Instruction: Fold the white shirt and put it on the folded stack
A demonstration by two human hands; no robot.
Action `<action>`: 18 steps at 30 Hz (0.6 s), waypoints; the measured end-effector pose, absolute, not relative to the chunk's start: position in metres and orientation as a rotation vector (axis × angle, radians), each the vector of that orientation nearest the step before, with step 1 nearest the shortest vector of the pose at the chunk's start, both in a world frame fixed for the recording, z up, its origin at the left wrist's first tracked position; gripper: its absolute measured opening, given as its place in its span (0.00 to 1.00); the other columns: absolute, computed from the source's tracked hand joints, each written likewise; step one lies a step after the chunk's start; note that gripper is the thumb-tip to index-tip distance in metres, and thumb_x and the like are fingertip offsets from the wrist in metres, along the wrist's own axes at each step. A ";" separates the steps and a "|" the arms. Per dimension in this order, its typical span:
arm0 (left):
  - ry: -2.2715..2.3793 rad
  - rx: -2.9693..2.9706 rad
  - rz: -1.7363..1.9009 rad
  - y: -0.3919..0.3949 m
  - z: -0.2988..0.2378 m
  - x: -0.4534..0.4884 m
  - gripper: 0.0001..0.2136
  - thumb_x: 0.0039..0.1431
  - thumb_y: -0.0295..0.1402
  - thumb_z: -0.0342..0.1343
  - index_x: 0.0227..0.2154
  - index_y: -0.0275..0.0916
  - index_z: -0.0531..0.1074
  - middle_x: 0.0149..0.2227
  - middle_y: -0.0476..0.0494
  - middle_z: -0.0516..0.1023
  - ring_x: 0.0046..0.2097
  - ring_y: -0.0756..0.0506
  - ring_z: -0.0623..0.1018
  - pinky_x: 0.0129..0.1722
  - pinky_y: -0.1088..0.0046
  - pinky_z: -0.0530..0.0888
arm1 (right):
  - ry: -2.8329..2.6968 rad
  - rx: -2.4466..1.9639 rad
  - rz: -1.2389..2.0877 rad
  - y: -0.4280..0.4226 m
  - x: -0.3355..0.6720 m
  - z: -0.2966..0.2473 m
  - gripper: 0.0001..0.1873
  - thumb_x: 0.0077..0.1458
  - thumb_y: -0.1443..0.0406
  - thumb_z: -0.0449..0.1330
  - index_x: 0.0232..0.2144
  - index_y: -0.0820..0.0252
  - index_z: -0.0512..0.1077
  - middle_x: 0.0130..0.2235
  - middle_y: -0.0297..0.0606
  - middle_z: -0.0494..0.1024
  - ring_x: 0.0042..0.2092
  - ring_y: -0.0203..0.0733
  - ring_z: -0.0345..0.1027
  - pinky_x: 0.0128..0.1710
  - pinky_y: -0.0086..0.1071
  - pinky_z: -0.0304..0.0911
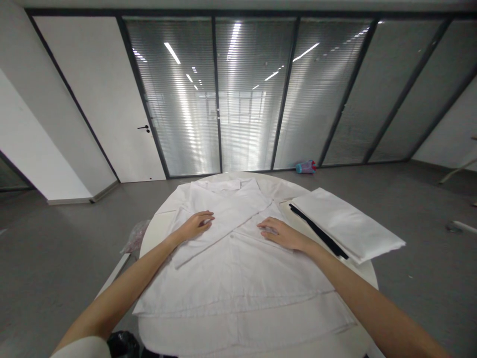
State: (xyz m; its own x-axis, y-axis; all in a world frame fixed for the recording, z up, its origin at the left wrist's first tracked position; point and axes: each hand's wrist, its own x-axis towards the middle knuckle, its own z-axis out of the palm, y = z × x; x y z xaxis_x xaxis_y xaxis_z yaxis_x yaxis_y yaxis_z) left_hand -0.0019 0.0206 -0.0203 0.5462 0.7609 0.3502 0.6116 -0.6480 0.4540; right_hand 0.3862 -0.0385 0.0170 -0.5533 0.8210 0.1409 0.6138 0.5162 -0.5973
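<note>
A white button-up shirt [231,278] lies spread over the round table, its collar at the far edge and its hem toward me. One of its sleeves is folded slantwise across the chest. My left hand [194,226] rests on the left part of the chest, fingers stretched to the right and slightly bent. On the right part of the chest lies my right hand [279,232], fingers spread and pointing left. Neither hand grips the fabric. The shirt hides most of the tabletop.
Right of the shirt, a folded white cloth [343,223] and a black strip [316,231] lie on the round table [368,276]. A clear plastic bag [136,237] is by its left edge. A blue and red basket [306,167] stands near the glass wall.
</note>
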 end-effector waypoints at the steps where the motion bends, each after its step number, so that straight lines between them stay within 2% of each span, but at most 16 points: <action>1: 1.138 2.505 0.768 0.021 -0.020 -0.002 0.21 0.66 0.46 0.50 0.50 0.37 0.78 0.56 0.34 0.76 0.59 0.38 0.74 0.57 0.59 0.73 | -2.352 -1.179 0.695 -0.039 0.387 0.017 0.23 0.64 0.53 0.54 0.52 0.60 0.72 0.53 0.46 0.73 0.56 0.47 0.67 0.60 0.40 0.58; 8: 1.128 2.480 0.749 0.021 -0.020 -0.002 0.21 0.65 0.45 0.50 0.49 0.36 0.78 0.57 0.33 0.75 0.58 0.38 0.75 0.56 0.61 0.73 | -2.276 -1.199 0.630 -0.041 0.398 0.025 0.21 0.64 0.52 0.55 0.53 0.56 0.72 0.53 0.43 0.72 0.55 0.46 0.68 0.58 0.37 0.60; 13: 1.136 2.457 0.744 0.023 -0.022 -0.003 0.22 0.65 0.46 0.50 0.50 0.37 0.77 0.58 0.34 0.74 0.58 0.39 0.75 0.56 0.62 0.73 | -2.177 -1.528 0.514 -0.036 0.403 0.022 0.22 0.62 0.57 0.57 0.53 0.62 0.72 0.50 0.47 0.74 0.45 0.44 0.72 0.50 0.36 0.65; 18: 1.127 2.410 0.751 0.024 -0.021 -0.003 0.22 0.64 0.47 0.51 0.49 0.37 0.78 0.57 0.33 0.75 0.56 0.38 0.76 0.51 0.64 0.76 | -2.169 -1.791 0.340 -0.033 0.407 0.023 0.23 0.63 0.58 0.57 0.54 0.67 0.72 0.47 0.50 0.76 0.47 0.46 0.72 0.51 0.34 0.63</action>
State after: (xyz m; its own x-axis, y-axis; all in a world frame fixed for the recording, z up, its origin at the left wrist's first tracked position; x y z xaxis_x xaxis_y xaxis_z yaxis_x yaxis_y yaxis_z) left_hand -0.0029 0.0244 -0.0215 0.5372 0.7857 0.3068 0.5857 -0.6092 0.5346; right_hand 0.4067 -0.0334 0.0232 -0.1724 0.9814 0.0839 0.9086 0.1914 -0.3712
